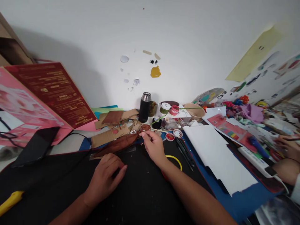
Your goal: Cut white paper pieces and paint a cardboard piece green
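My right hand (pixel 153 147) is closed in a pinch beside a small brown-painted round piece (pixel 145 127). Whatever sits between its fingertips is too small to make out. My left hand (pixel 106 175) rests on the black mat (pixel 142 193), fingers loosely bent and thumb apart, with nothing visible in it. Just beyond its knuckles lies a long, brown, leaf-shaped piece (pixel 119 144), its right end reaching toward my right fingertips. Behind this piece are cut cardboard scraps (pixel 102 139). Small pots of red paint (pixel 169 136) and white paint (pixel 177 133) stand right of my right hand.
A black flask (pixel 144 107) stands by the wall. Pens (pixel 185 153) and white paper (pixel 217 156) lie at right, near a power strip (pixel 255 161). Another person's hand (pixel 289 147) is at far right. A phone (pixel 36 147) and a pink-red folder (pixel 51 93) are at left.
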The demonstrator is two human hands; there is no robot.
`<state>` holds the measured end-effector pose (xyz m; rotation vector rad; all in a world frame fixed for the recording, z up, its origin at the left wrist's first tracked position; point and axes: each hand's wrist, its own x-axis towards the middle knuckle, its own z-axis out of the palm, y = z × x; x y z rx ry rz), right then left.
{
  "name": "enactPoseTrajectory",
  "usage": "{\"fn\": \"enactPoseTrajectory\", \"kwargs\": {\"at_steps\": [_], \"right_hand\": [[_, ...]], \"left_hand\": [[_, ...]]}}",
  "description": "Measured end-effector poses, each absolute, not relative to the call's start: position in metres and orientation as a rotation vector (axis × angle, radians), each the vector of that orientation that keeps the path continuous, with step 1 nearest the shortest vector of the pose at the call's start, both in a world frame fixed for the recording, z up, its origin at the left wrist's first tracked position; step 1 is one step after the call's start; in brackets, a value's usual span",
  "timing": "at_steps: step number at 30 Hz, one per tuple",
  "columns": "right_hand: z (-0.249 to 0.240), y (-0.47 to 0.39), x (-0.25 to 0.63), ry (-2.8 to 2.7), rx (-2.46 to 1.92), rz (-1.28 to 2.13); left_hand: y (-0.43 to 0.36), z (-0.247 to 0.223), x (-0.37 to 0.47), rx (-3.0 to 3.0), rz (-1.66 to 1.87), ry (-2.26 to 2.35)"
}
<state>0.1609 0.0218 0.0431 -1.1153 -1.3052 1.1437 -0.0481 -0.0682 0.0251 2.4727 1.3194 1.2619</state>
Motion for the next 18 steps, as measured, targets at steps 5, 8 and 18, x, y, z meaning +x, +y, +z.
{"fn": "enactPoseTrajectory", "kwargs": {"at_steps": [5, 8, 18], "right_hand": [[0.060, 0.041, 0.195, -1.199, -1.153, 1.140], [0.066, 0.048, 0.214, -1.104, -1.183, 1.126], [0.092, 0.075, 0.293, -0.850, -1.243, 0.975]], "left_hand": [[-0.066, 0.023, -0.049, 2.436, 1.276, 1.300], [-0.065, 0.024, -0.049, 2.405, 1.315, 1.288], [-0.060, 0.025, -0.050, 2.351, 1.396, 1.243]]}}
